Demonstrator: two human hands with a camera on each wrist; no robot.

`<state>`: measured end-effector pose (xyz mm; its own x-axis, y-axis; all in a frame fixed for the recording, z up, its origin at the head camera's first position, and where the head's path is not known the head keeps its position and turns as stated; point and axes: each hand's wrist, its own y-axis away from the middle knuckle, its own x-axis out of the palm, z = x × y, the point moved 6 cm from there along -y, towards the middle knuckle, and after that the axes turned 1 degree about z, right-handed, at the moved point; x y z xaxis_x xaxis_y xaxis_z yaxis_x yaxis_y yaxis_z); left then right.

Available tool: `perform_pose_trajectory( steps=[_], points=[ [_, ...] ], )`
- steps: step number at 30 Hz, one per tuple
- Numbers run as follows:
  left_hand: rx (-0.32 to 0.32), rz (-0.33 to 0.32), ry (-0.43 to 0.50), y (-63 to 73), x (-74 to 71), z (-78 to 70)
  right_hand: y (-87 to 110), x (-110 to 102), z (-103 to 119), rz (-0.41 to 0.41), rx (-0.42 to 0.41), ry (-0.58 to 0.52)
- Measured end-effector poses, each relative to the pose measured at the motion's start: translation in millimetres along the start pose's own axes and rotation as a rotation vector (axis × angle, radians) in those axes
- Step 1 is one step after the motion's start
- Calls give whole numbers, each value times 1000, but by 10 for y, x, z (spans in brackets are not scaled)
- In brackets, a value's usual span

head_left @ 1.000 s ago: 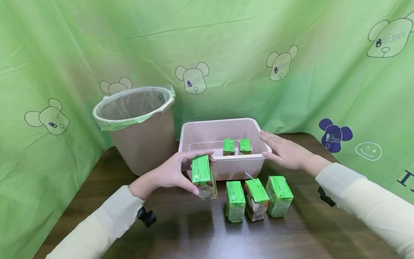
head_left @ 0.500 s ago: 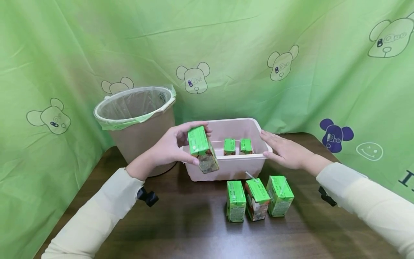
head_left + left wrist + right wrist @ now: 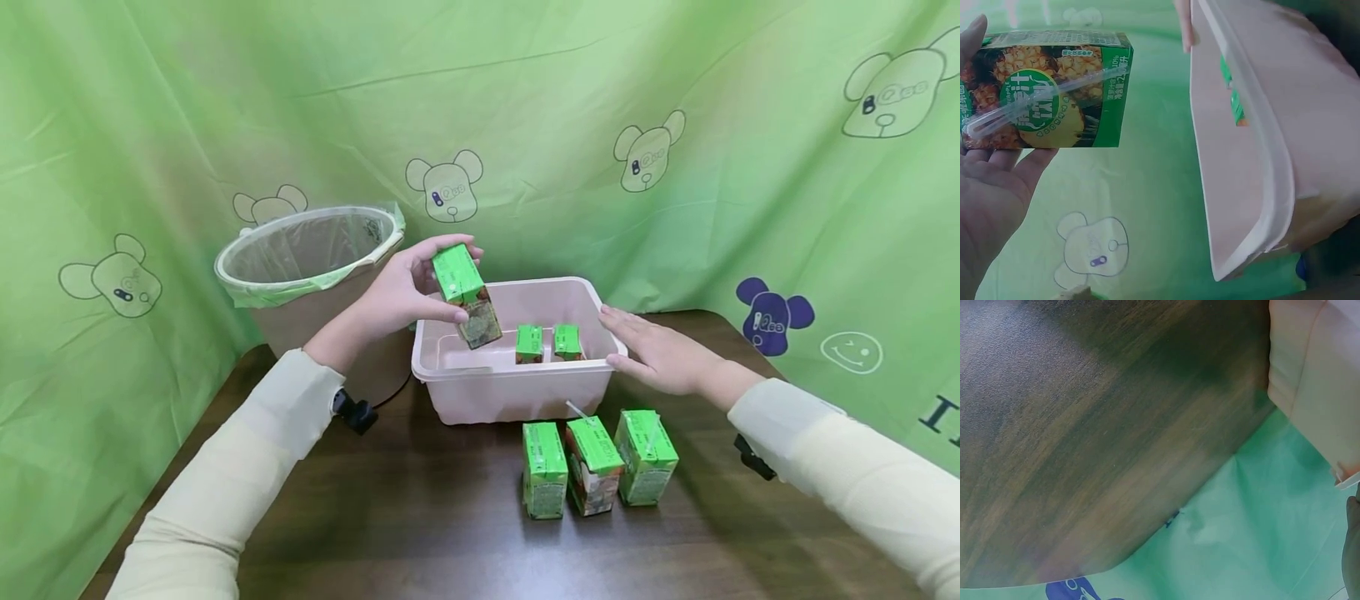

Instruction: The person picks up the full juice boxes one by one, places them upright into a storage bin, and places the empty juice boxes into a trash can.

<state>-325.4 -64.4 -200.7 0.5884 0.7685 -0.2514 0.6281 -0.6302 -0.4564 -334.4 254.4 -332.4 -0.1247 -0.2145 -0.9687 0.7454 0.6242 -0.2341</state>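
My left hand [image 3: 408, 287] grips a green juice box [image 3: 459, 275] between thumb and fingers, tilted, above the left part of a pale pink plastic tub [image 3: 517, 396]. In the left wrist view this juice box [image 3: 1041, 94] shows pineapple pictures and a wrapped straw along its side. Two more juice boxes stand inside the tub at its right, a left one [image 3: 529, 343] and a right one [image 3: 567, 342]. My right hand [image 3: 660, 350] rests on the tub's right rim with fingers extended; only its edge [image 3: 1352, 544] shows in the right wrist view.
Three juice boxes stand in front of the tub: left [image 3: 545, 471], middle [image 3: 594, 462] and right [image 3: 647, 457]. A bin [image 3: 300, 333] with a clear liner stands left of the tub. The dark wooden table [image 3: 420, 517] is backed by a green curtain [image 3: 540, 100].
My left hand has lifted the juice box from in front of the tub, up and away from me, over the tub. The right hand has stayed at the rim.
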Motion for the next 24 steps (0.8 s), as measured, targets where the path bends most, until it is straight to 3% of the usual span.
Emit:
perform_pose_trajectory(
  steps=[9,24],
  points=[
    [-105,-32,-93,-144,-83,263,8,-2,-3,-16,3,5],
    [-221,51,-152,-250,-102,727,-3,33,1,-24,-6,12]
  ],
)
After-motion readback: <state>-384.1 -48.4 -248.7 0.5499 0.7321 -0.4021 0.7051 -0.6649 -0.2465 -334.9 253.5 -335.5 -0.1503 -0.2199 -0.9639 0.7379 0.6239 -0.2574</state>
